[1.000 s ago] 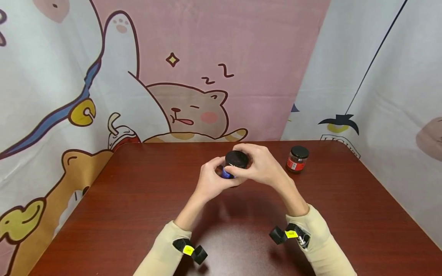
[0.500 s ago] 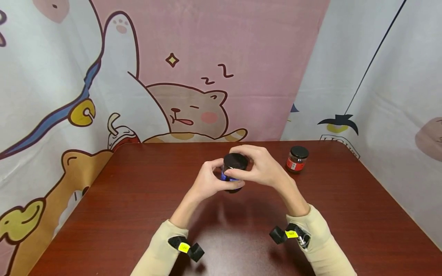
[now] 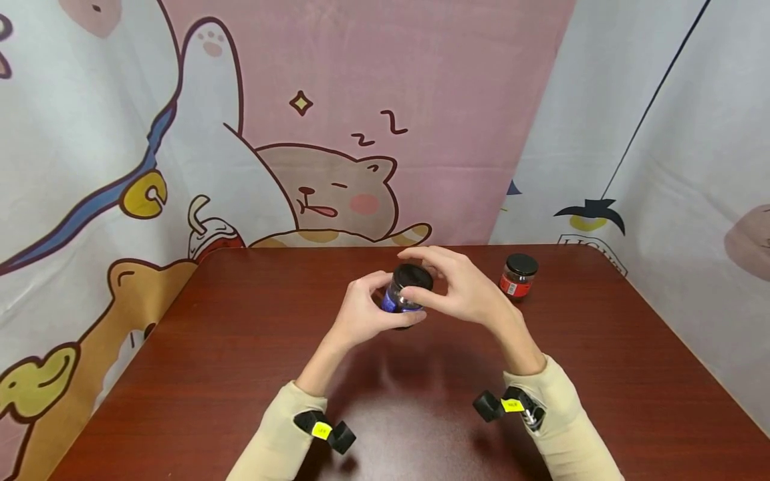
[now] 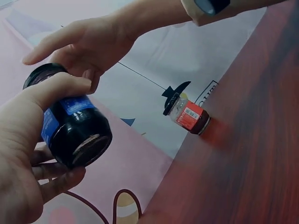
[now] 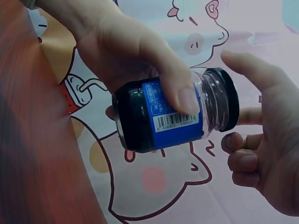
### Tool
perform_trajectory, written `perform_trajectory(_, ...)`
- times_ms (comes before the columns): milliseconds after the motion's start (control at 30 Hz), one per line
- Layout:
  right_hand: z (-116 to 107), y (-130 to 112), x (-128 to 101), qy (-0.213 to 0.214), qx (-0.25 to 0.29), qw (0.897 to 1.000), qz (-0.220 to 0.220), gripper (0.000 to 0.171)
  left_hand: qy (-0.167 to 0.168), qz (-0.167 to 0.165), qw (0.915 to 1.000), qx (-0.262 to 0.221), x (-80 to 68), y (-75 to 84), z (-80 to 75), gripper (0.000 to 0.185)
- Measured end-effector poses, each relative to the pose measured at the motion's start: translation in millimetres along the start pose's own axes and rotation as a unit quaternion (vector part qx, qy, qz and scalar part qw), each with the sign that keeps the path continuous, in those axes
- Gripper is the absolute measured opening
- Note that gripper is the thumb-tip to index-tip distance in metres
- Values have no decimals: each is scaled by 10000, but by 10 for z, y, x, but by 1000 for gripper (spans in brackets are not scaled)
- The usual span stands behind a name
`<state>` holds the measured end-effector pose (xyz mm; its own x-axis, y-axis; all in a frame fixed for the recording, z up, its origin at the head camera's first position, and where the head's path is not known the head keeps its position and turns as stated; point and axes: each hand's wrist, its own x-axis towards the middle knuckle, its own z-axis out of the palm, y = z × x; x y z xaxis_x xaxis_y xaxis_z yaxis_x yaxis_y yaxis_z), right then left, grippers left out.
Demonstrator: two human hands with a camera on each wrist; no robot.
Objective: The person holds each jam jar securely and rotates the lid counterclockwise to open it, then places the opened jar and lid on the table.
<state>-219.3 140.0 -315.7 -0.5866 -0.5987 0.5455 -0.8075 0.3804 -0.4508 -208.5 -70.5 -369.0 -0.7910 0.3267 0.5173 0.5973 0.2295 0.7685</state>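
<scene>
My left hand (image 3: 361, 314) grips a dark glass jar (image 3: 397, 300) with a blue label, holding it tilted above the table, thumb across the label (image 5: 182, 95). Its black lid (image 3: 412, 275) points to the right. My right hand (image 3: 463, 294) arches around the lid with loosened fingers. In the right wrist view the index finger (image 5: 252, 70) stands off the lid (image 5: 227, 105) with a gap, and two fingers are curled below. The left wrist view shows the jar's base (image 4: 86, 144) and the right hand (image 4: 88, 42) spread above it.
A small jar with a red label and black lid (image 3: 517, 277) stands on the dark red table (image 3: 240, 361) at the back right, also seen in the left wrist view (image 4: 189, 116). Cartoon-printed cloth hangs behind and to both sides.
The right hand cupped the lid before; now its fingers have lifted and spread off it. The left hand has tilted the jar slightly and shifted it a little left.
</scene>
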Motion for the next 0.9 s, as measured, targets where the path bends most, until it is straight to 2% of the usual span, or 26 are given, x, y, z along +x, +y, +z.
perform_trajectory(200, -4, 26, 4, 193, -426, 9985, 292, 42, 492, 225, 9953, 806, 0, -9, 37, 48)
perform_trajectory(367, 15, 49, 0, 130, -484, 9978, 437, 41, 627, 190, 9881, 1392, -14, 22, 49, 51)
perform_trajectory(467, 26, 54, -5, 129, -415, 9983, 379, 41, 607, 218, 9848, 1611, -16, 24, 46, 50)
perform_trajectory(567, 27, 49, -11, 121, -302, 9991, 258, 39, 506, 275, 9870, 1499, -7, 4, 33, 48)
perform_trajectory(667, 21, 46, -16, 95, -193, 9997, 117, 36, 321, 269, 9921, 1179, 5, -22, 16, 46)
perform_trajectory(800, 15, 44, -20, 100, -93, 9998, -110, 36, -24, 91, 9979, 635, 10, -30, -12, 42)
perform_trajectory(900, 16, 41, -20, 127, -31, 9995, -299, 37, -309, -108, 9992, 212, 8, -23, -40, 40)
